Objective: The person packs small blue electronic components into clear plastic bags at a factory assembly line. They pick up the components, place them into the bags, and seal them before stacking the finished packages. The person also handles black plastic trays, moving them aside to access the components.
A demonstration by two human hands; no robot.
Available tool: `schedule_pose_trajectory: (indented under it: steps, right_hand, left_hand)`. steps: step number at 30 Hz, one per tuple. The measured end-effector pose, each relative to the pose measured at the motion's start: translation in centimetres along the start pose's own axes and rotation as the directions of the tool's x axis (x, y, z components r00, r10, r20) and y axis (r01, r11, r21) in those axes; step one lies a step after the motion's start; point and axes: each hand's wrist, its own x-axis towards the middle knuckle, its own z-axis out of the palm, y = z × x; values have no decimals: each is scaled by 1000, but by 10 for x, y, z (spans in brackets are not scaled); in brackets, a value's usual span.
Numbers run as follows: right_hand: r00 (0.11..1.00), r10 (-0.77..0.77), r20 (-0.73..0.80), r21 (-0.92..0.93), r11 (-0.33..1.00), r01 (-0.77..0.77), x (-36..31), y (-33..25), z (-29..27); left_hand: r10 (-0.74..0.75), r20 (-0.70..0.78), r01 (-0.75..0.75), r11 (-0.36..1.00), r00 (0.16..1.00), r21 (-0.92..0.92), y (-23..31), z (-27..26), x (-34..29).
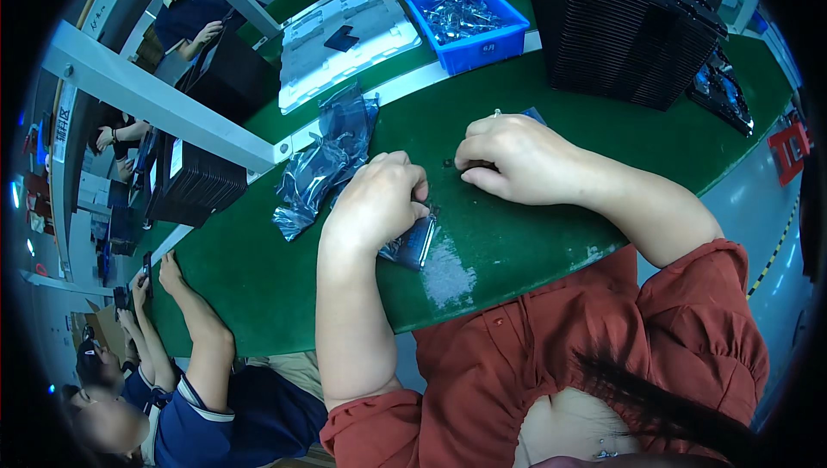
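At left on the green tabletop, a crumpled dark shiny bag lies just beside the left hand, which is curled over a small flat shiny piece and hides its far part, so I cannot tell if it grasps this. Farther back is a blue bin with metal parts, then the right hand, curled inward, its grip hidden, and beyond it a tall black stack

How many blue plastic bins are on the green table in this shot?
1. The blue bin stands beyond the right hand, between the pale tray on its left and the tall black stack on its right. Others could be hidden behind that stack.
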Motion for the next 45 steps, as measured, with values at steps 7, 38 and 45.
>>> schedule_pose_trajectory:
  steps: [7, 38, 45]
  right_hand:
    - [994, 19, -106, 171, 985, -1, -1, -8, -11]
    - [706, -682, -191, -140, 731, 668, -14, -19, -29]
    - [644, -752, -141, -321, 650, 689, -20, -25, -30]
  left_hand:
    - [-31, -100, -10, 921, 994, -390, 8, -4, 6]
    - [194, -119, -222, 697, 974, -682, 37, -6, 3]
    - [206, -188, -279, 729, 960, -625, 42, -9, 1]
